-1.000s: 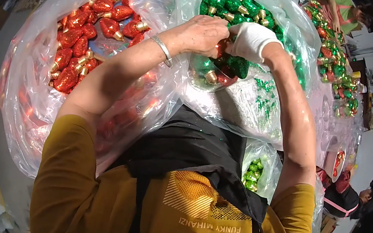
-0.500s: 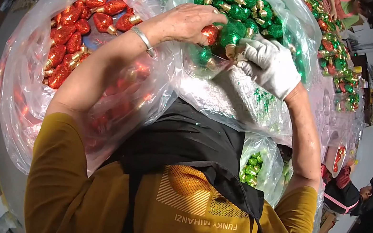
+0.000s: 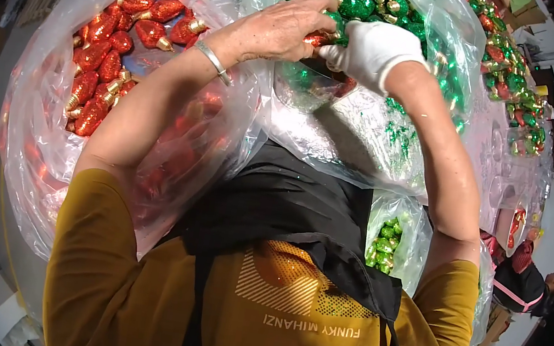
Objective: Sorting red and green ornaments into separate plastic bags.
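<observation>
My bare left hand curls its fingers round a red glitter light-bulb ornament, of which only part shows. Right beside it, my right hand wears a white glove. Its fingertips meet the left fingers at the ornament, and what they pinch is hidden under the glove. A green glitter bulb ornament shows between the two hands. Just beyond lie more green bulb ornaments with gold caps in a clear plastic bag. A bit of red shows below the glove.
At the left, a large clear bag holds red bulb ornaments. White wrapped surface dusted with green glitter lies before me. Smaller green ornaments sit in a bag at lower right. Mixed ornaments cover the right side, where another person sits.
My gloved hand has moved left and turned over, back upward, closing in on the left hand. The green ornament that stood upright between the hands is now mostly covered.
</observation>
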A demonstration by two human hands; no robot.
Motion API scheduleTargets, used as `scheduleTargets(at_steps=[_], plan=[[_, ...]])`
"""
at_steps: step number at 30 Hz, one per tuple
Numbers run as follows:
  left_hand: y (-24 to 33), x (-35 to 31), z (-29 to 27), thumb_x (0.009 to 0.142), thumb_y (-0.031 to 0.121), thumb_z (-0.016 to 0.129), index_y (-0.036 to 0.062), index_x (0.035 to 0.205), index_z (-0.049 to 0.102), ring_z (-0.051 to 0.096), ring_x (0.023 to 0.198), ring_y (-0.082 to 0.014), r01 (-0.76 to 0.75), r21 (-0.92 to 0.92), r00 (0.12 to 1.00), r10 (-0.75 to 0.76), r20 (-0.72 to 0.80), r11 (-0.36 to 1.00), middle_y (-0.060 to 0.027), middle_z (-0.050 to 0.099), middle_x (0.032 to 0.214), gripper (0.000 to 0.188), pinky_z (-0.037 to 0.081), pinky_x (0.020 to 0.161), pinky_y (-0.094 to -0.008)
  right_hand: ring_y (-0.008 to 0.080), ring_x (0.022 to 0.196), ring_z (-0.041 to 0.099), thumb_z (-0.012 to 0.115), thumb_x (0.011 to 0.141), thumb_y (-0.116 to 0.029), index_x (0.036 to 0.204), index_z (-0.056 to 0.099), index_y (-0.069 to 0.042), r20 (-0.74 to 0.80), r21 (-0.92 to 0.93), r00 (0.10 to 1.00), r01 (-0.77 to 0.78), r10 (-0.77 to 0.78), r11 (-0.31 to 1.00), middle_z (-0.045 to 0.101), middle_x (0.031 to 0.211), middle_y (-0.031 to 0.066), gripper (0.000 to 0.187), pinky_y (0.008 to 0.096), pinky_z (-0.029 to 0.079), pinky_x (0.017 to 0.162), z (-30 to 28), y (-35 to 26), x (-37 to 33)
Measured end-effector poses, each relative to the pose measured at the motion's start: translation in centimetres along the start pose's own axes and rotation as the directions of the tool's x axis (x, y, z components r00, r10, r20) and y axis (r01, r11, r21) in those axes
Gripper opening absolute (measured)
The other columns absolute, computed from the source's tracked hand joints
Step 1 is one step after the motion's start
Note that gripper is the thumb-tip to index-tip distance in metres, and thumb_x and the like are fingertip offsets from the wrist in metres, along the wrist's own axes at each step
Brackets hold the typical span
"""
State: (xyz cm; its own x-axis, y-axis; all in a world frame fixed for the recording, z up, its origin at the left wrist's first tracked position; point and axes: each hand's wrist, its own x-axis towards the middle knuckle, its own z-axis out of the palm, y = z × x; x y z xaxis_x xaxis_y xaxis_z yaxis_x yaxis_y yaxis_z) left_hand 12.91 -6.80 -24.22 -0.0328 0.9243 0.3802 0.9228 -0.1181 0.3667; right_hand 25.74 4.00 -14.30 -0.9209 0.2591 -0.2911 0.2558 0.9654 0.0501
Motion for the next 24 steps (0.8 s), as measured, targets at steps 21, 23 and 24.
scheduleTargets(at_steps=[21, 23, 24], plan=[[0.4, -0.7, -0.2, 0.068, 0.013, 0.065, 0.0044, 0.090, 0.059, 0.059, 0.092, -0.0288, 0.040, 0.067, 0.997, -0.035, -0.070, 0.997, -0.0117, 0.058, 0.089, 0.025, 0.048, 0.081, -0.0391, 0.0338, 0.075, 0.065, 0.067, 0.065, -0.016, 0.092, 0.061, -0.001, 0.074, -0.158, 0.994, -0.064, 0.077, 0.985, 0.064, 0.079, 0.0213, 0.032, 0.0402, 0.050, 0.068, -0.3, 2.8, 1.3], [0.9, -0.9, 0.0, 0.067, 0.010, 0.066, 0.0044, 0.092, 0.059, 0.057, 0.095, -0.0295, 0.087, 0.067, 0.996, -0.085, -0.024, 0.994, -0.0120, 0.057, 0.093, 0.027, 0.047, 0.082, -0.0392, 0.0337, 0.074, 0.065, 0.067, 0.065, -0.017, 0.093, 0.061, 0.000, -0.003, -0.115, 0.995, -0.101, 0.102, 0.988, 0.065, 0.079, 0.0212, 0.033, 0.0404, 0.050, 0.068, -1.1, 2.7, -0.2], [0.8, -1.0, 0.0, 0.067, 0.010, 0.066, 0.0044, 0.092, 0.059, 0.057, 0.095, -0.0295, 0.092, 0.066, 0.995, -0.090, -0.029, 0.994, -0.0120, 0.057, 0.093, 0.027, 0.047, 0.082, -0.0392, 0.0337, 0.074, 0.065, 0.067, 0.065, -0.017, 0.093, 0.061, 0.000, -0.002, -0.120, 0.995, -0.096, 0.097, 0.988, 0.065, 0.079, 0.0212, 0.033, 0.0404, 0.050, 0.068, -1.1, 2.5, 0.0]])
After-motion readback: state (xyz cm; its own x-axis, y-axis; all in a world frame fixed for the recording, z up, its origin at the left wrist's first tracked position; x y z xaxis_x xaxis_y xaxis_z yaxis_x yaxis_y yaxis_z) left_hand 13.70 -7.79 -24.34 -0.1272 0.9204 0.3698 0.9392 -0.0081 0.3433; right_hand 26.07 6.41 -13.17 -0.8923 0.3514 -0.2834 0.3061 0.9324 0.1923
